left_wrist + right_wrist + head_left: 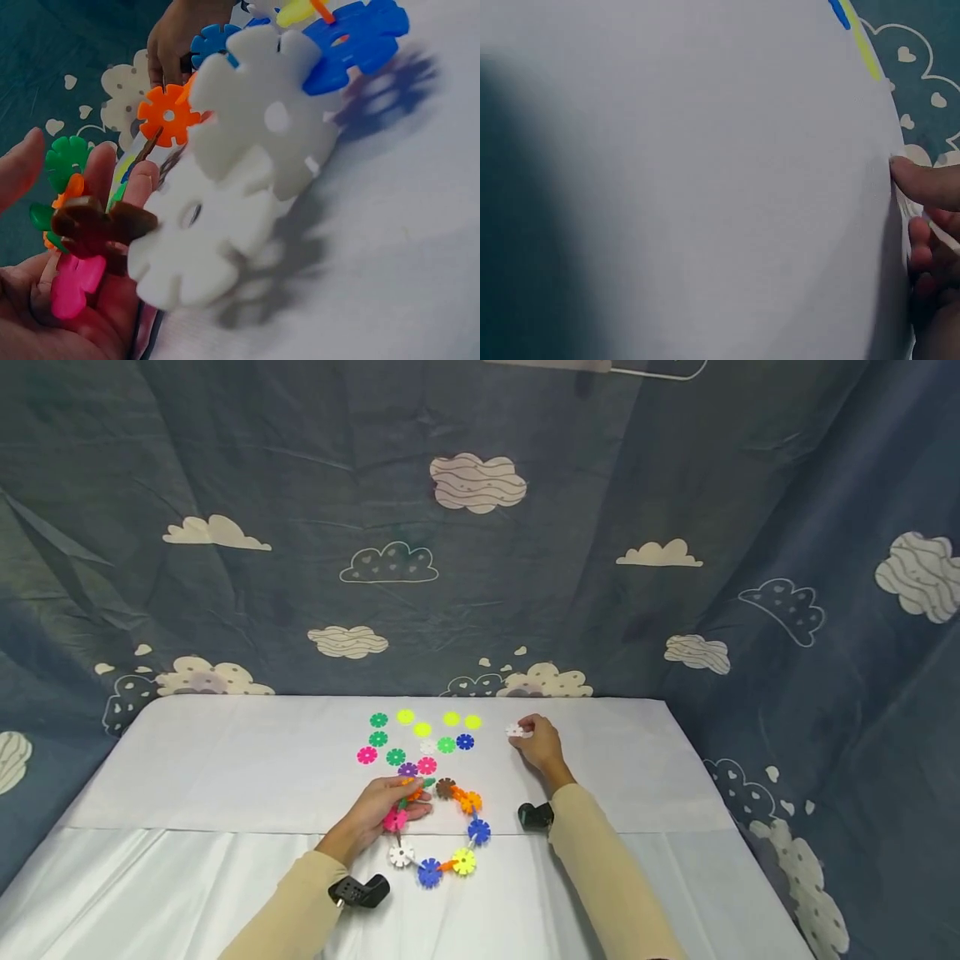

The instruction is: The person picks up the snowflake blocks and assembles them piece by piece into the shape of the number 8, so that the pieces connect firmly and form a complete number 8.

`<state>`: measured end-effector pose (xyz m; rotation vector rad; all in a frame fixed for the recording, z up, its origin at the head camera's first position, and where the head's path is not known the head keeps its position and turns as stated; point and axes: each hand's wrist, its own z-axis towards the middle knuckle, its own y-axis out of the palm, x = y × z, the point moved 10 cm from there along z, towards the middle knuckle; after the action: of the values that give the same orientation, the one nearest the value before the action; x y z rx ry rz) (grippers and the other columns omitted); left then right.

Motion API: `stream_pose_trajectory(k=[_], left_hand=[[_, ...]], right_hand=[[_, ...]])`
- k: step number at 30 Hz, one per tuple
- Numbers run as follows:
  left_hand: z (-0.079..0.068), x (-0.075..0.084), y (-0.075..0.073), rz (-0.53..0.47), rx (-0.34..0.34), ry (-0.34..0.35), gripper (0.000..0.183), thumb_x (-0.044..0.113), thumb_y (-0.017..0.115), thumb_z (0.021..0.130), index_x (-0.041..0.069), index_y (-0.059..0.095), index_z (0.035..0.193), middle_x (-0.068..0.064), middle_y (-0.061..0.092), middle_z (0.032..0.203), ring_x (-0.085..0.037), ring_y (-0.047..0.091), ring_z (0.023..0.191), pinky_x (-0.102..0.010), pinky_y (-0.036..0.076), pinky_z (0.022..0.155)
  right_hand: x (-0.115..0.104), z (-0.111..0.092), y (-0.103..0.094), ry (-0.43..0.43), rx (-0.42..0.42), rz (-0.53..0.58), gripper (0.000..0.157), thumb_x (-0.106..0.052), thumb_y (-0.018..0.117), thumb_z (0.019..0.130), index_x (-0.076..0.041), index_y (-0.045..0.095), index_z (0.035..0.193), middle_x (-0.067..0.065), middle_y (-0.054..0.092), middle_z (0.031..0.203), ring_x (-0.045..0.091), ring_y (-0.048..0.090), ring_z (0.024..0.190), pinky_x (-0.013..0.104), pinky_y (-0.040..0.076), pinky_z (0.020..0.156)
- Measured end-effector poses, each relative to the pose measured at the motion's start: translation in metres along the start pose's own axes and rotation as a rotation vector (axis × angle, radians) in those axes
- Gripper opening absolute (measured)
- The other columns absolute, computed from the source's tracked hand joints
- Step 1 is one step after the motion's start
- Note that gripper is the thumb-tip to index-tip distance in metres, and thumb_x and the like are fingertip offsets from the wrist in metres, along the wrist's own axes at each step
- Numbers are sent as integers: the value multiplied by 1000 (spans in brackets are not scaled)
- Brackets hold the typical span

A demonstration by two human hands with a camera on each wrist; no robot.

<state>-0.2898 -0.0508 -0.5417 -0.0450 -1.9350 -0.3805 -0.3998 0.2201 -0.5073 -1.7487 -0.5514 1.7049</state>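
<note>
My left hand (375,806) holds one end of a chain of interlocking flower-shaped plastic discs, near its orange disc (411,789) and pink disc (395,819). From there the chain curves round in a ring through a white disc (401,857), blue disc (430,872), yellow disc (464,861) and others to a brown disc (446,788). In the left wrist view, white discs (187,247) hang large in front of the left palm. Farther right, my right hand (543,745) pinches a single white disc (513,731) between thumb and fingers, just at the table's back part.
Loose discs lie behind the chain: several green ones (378,739), several yellow ones (423,729), pink ones (367,755), a purple one (407,769), a white one (427,747) and a blue one (465,742). The white-covered table (630,877) meets a cloud-patterned curtain (525,610).
</note>
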Motion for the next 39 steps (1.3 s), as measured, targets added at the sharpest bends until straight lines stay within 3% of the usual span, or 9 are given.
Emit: stream_pose_trajectory(k=[6, 12, 17, 22, 34, 39], left_hand=[[-2, 2, -2, 12, 8, -4, 36, 10, 59, 96, -13, 52, 123, -11, 69, 90, -21, 71, 85, -29, 57, 81], [-4, 2, -3, -5, 36, -14, 38, 12, 58, 97, -11, 53, 126, -15, 69, 101, -24, 70, 89, -30, 56, 83], [-4, 4, -2, -24, 52, -13, 38, 14, 58, 97, -10, 54, 126, -19, 67, 110, -24, 70, 90, -30, 57, 82], [-3, 5, -1, -43, 48, -6, 36, 13, 57, 98, -11, 54, 124, -18, 68, 109, -22, 71, 88, -30, 57, 82], [-5, 3, 1, -38, 6, -7, 44, 20, 55, 99, -12, 50, 129, -19, 67, 113, -20, 70, 90, -29, 56, 84], [-4, 1, -1, -44, 7, -9, 44, 19, 49, 102, -13, 47, 131, -20, 67, 112, -20, 71, 89, -29, 56, 84]], right_hand=[[-2, -6, 3, 12, -12, 242, 18, 1, 70, 84, 1, 66, 102, 11, 63, 88, 18, 58, 75, 24, 50, 65], [-31, -32, 29, 42, -248, 524, 16, 2, 66, 88, 8, 67, 103, 11, 69, 82, 14, 61, 62, 21, 53, 56], [-73, -60, 49, -56, -421, 549, 17, 2, 67, 86, 11, 67, 101, 11, 70, 79, 13, 61, 59, 23, 55, 57], [-95, -77, 63, -110, -507, 506, 15, 2, 67, 86, 11, 68, 99, 11, 69, 75, 12, 62, 56, 26, 58, 57], [-94, -85, 74, -48, -495, 527, 15, 0, 65, 89, 9, 68, 101, 12, 69, 76, 14, 62, 57, 27, 59, 59], [-96, -87, 74, -66, -485, 535, 15, 0, 65, 89, 9, 68, 101, 12, 69, 76, 15, 63, 57, 28, 59, 60]])
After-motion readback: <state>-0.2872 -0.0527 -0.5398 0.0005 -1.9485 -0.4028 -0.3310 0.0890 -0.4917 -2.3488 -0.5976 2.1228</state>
